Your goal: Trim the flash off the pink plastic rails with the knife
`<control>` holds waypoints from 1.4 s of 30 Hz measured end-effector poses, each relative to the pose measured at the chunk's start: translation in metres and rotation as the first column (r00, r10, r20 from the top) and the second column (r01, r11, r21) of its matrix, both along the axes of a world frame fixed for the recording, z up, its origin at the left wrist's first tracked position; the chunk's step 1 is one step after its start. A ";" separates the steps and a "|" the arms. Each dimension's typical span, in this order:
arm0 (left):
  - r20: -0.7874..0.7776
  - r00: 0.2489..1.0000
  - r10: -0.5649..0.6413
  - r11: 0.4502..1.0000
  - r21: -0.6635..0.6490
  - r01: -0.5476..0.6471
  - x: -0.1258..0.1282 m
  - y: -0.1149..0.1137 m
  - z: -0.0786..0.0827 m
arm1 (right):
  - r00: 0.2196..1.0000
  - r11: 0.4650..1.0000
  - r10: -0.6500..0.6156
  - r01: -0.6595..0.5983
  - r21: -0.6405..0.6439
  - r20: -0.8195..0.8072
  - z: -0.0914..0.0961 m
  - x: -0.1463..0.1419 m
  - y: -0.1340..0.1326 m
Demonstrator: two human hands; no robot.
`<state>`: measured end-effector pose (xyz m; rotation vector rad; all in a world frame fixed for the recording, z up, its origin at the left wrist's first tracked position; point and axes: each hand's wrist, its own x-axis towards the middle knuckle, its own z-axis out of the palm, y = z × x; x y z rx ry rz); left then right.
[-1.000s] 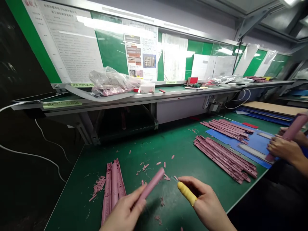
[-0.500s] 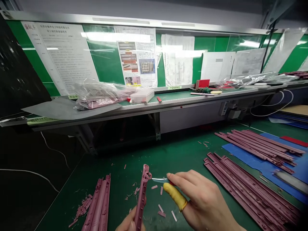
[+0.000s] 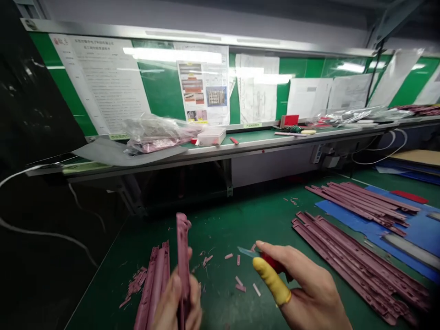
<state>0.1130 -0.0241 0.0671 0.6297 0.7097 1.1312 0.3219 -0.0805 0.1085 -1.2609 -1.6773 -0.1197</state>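
The left hand (image 3: 175, 302) grips a narrow mauve plastic rail (image 3: 183, 256) upright, edge-on, at bottom center; the right hand (image 3: 302, 286) closes around a red-handled craft knife (image 3: 248, 252), one finger in a yellow cot (image 3: 271, 280).

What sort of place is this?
Likely a factory finishing line for moulded plastic parts: stacks of pink rails, a trimming knife, and work instructions posted above a long green bench.

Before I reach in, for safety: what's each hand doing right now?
Left hand: closed, holding a pink plastic strip.
Right hand: closed, holding a red-handled knife.
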 end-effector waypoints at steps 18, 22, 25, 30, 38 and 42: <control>-0.005 0.959 0.283 0.547 0.822 -0.157 -0.032 -0.010 0.044 | 0.958 0.856 0.152 -0.004 -0.518 0.245 -0.027 -0.090 -0.006; -0.035 0.980 0.196 0.657 0.746 -0.105 -0.040 -0.017 0.052 | 0.971 0.884 0.138 -0.031 -0.467 0.197 -0.028 -0.090 -0.007; 0.027 0.985 0.170 0.750 0.645 -0.147 -0.049 -0.020 0.059 | 0.967 0.851 0.220 -0.254 -0.460 -0.126 -0.030 -0.087 -0.011; 0.154 0.979 0.130 0.799 0.568 -0.196 -0.058 -0.012 0.066 | 0.860 0.856 0.207 -0.390 -0.339 -0.466 -0.038 -0.107 -0.016; -0.396 0.636 0.662 0.685 0.665 -0.298 -0.081 0.012 0.034 | 0.858 0.854 0.375 -0.467 -0.228 -0.351 -0.034 -0.132 -0.004; -0.398 0.424 0.814 0.132 0.836 0.532 -0.118 0.016 0.013 | 0.797 0.643 0.290 -0.572 -0.510 -0.529 -0.008 -0.115 0.005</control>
